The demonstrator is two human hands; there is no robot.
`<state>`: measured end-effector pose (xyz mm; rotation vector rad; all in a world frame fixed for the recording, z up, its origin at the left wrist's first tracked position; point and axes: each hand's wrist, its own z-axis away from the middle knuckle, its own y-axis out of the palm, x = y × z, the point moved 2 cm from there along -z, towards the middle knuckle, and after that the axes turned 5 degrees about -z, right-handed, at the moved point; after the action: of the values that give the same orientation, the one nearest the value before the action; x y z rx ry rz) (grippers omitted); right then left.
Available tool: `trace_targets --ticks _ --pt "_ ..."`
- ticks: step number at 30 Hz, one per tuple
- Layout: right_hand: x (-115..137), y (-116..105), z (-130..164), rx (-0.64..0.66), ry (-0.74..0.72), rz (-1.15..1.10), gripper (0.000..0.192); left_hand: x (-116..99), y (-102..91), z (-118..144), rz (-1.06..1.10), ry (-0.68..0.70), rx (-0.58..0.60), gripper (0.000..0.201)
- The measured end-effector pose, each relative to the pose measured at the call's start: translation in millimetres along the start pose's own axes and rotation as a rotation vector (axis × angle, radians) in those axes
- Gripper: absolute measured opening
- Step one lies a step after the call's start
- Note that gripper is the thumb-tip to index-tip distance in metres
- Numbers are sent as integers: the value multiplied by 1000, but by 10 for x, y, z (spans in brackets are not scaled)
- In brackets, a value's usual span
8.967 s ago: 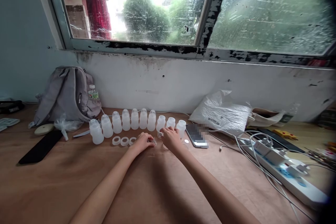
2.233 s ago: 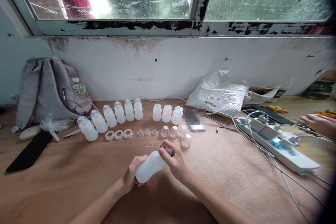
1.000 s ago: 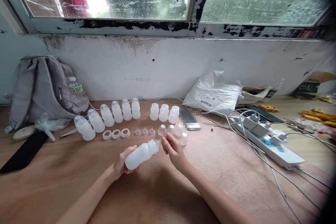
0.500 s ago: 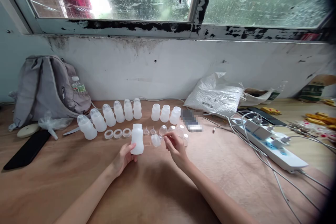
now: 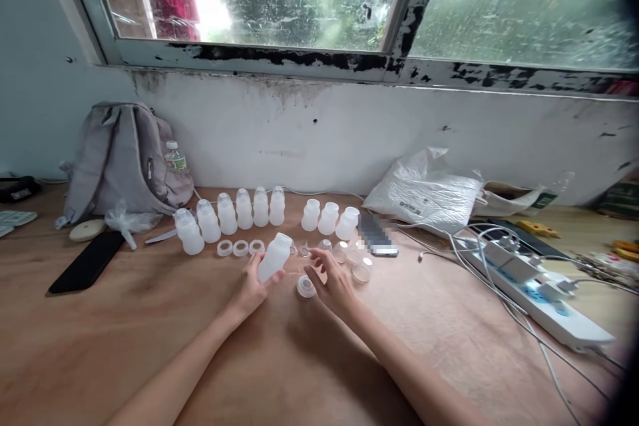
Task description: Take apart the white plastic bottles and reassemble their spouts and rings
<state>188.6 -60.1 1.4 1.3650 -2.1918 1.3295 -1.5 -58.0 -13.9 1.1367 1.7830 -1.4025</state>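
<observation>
My left hand [image 5: 251, 287] grips a white plastic bottle [image 5: 274, 257] with an uncovered neck, tilted to the right just above the table. My right hand [image 5: 333, 281] hovers beside it with fingers apart, its fingertips at a small clear teat [image 5: 304, 251]. A white screw collar [image 5: 305, 287] lies on the wood under its thumb. Behind stand a row of capped bottles [image 5: 227, 218] and three uncapped bottles [image 5: 328, 218]. Three white rings [image 5: 240, 247] and several clear domed caps [image 5: 360, 273] lie in front of them.
A grey backpack [image 5: 124, 160] holding a water bottle [image 5: 176, 158] leans on the wall at left, with a black phone [image 5: 87, 271] nearby. At right are another phone [image 5: 378, 237], a white plastic bag [image 5: 424, 190] and a power strip [image 5: 542, 287] with cables.
The bottle stood upright in my left hand half a second ago and is now tilted. My right hand has set the collar down on the table and moved toward the teats.
</observation>
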Motion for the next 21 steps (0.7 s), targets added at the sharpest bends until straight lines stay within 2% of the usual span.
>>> trace_targets --ticks 2,5,13,18,21 --pt "86 27 -71 -9 -20 -41 29 -36 -33 12 -96 73 -21 37" --pt "196 71 -177 21 -40 -64 23 -65 -59 22 -161 145 9 35" --pt "296 62 -406 88 -29 -78 13 -35 -113 -12 -141 210 36 31" --pt "331 46 -497 101 -23 -9 12 -6 -115 -14 -213 199 -50 38" --pt "332 -53 -704 105 -88 60 14 25 -113 -22 -208 203 -135 48"
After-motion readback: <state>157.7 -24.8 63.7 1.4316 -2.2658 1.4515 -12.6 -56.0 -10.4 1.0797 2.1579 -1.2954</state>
